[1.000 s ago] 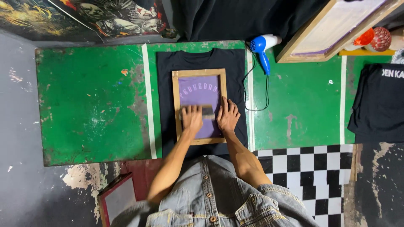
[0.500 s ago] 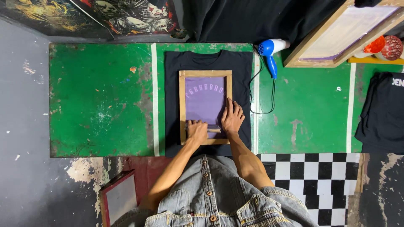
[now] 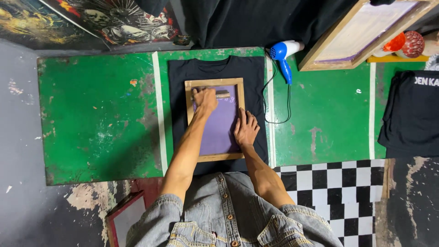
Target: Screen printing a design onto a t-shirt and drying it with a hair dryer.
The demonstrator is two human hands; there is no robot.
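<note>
Mostly hidden squeegee (image 3: 222,94) gripped by left hand (image 3: 205,98), right hand (image 3: 246,129) flat on screen frame (image 3: 214,158).

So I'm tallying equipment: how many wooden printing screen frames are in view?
2. One wooden-framed purple screen lies on the black T-shirt under both hands; a larger wooden-framed screen sits tilted at the upper right, partly cut off. Others may lie out of view.
</note>
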